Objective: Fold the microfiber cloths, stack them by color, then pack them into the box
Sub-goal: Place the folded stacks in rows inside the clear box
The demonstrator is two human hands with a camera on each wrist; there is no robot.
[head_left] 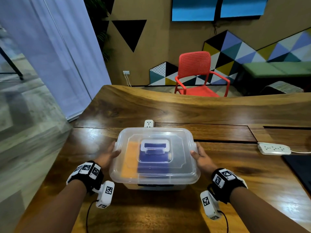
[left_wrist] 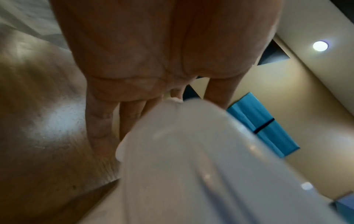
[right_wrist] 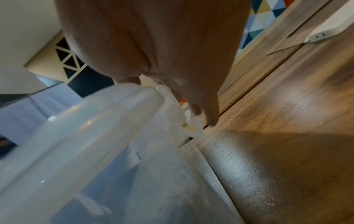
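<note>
A clear plastic box (head_left: 176, 165) with its lid on stands on the wooden table (head_left: 168, 106) in front of me. Through the lid I see a folded orange cloth stack (head_left: 130, 162) on the left and a blue stack (head_left: 151, 167) on the right. My left hand (head_left: 109, 155) grips the box's left rim, thumb on the lid and fingers (left_wrist: 99, 121) down its side. On the other side, my right hand (head_left: 202, 157) grips the right rim the same way. The wrist views show the box (left_wrist: 191, 166) (right_wrist: 95, 136) close under each palm, with the right hand (right_wrist: 191, 91) over a side latch (right_wrist: 191, 125).
A white socket (head_left: 149, 123) sits in the table just behind the box. A white power strip (head_left: 274, 149) with its cable lies to the right, and a dark mat (head_left: 299, 167) reaches in at the right edge. A red chair (head_left: 198, 76) stands beyond the table.
</note>
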